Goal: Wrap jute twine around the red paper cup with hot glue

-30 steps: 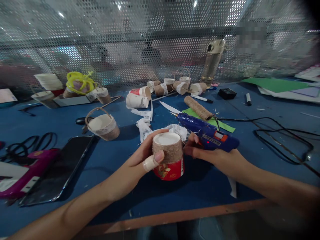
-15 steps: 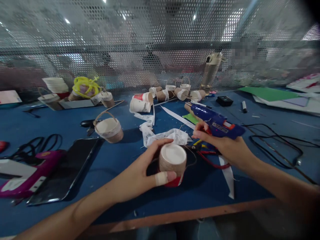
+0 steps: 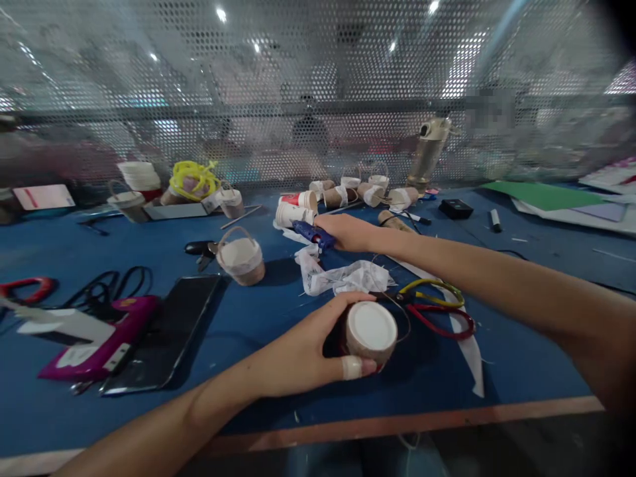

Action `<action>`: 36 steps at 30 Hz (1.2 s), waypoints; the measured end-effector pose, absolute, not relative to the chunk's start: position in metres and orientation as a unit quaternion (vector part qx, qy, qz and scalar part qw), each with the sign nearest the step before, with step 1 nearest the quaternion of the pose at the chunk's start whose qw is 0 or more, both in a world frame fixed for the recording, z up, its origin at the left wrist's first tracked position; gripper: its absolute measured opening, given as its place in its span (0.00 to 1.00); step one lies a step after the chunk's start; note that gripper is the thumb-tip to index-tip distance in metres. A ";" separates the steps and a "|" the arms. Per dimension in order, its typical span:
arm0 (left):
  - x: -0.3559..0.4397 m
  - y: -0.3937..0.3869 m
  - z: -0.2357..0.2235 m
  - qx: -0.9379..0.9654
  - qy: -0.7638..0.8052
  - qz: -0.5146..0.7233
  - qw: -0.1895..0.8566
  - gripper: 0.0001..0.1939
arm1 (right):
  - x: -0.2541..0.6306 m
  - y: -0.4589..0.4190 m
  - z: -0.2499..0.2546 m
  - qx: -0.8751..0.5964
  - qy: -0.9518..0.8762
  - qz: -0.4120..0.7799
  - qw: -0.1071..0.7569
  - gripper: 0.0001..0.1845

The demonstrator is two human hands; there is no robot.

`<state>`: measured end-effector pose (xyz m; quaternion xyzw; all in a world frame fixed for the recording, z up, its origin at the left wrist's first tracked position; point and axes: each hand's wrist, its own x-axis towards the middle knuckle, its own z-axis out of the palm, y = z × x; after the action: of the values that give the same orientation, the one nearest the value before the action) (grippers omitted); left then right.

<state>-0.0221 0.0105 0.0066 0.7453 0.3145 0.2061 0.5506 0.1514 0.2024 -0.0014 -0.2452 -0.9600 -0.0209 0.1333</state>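
Observation:
My left hand [image 3: 318, 351] is wrapped around an upturned paper cup [image 3: 371, 324] with a white base and a brown covering. A taped thumb presses its near side. Farther away, my right hand [image 3: 348, 230] holds a blue glue gun [image 3: 313, 233], partly hidden by the fingers, close to the white paper cups [image 3: 294, 214] lying on their sides. Scissors with yellow and red handles [image 3: 442, 321] lie just right of the held cup. A crumpled white fabric strip [image 3: 342, 277] rests behind it. To the left, a small brown basket with a handle [image 3: 242, 260] stands upright.
A black phone [image 3: 166, 338] and a purple power strip [image 3: 106, 338] lie at left. Several small baskets [image 3: 370, 193] sit at the back near a clear bottle [image 3: 430, 152]. Green paper [image 3: 541, 195] is at right. The blue table [image 3: 527, 371] ends at a near edge.
My right hand has carried the glue gun left and away from me, from beside the scissors toward the white cups. My left hand keeps its hold on the cup. The view has shifted left.

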 end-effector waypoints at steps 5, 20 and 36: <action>-0.022 0.010 0.007 0.745 0.316 0.207 0.550 0.35 | 0.152 0.228 -0.013 -0.206 -0.975 -0.040 0.080 0.20; -0.022 0.012 0.007 0.737 0.332 0.203 0.552 0.35 | 0.184 0.231 -0.010 -0.205 -0.970 -0.029 0.124 0.15; -0.024 0.014 0.007 0.735 0.338 0.196 0.554 0.36 | 0.165 0.184 -0.003 -0.540 -0.836 -0.038 0.094 0.21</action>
<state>-0.0240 0.0137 0.0074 0.7353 0.3378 0.1961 0.5538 0.1648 0.1844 -0.0025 -0.5399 -0.8356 -0.0382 0.0943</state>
